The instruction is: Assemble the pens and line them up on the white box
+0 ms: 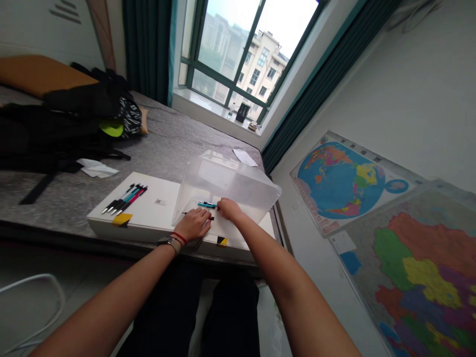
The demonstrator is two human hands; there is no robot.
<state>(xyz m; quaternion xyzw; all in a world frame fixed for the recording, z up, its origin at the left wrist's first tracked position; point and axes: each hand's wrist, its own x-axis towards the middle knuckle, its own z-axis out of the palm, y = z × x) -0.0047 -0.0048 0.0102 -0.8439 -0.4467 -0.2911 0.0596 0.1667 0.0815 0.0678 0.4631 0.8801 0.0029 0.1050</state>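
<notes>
My right hand is closed, its fingertips pinching one end of a light blue pen. Beside it, my left hand has its fingers bent over a dark pen with a red part; both ends of that pen stick out past the fingers, and the middle is hidden. Both hands are at the near side of a clear plastic bin, which is tipped over with its opening toward me. To the left, several pens lie side by side on a white box.
Under the bin is another white box with a yellow and black tab. A crumpled tissue, a black bag and a white paper lie on the grey surface. Wall maps hang at right.
</notes>
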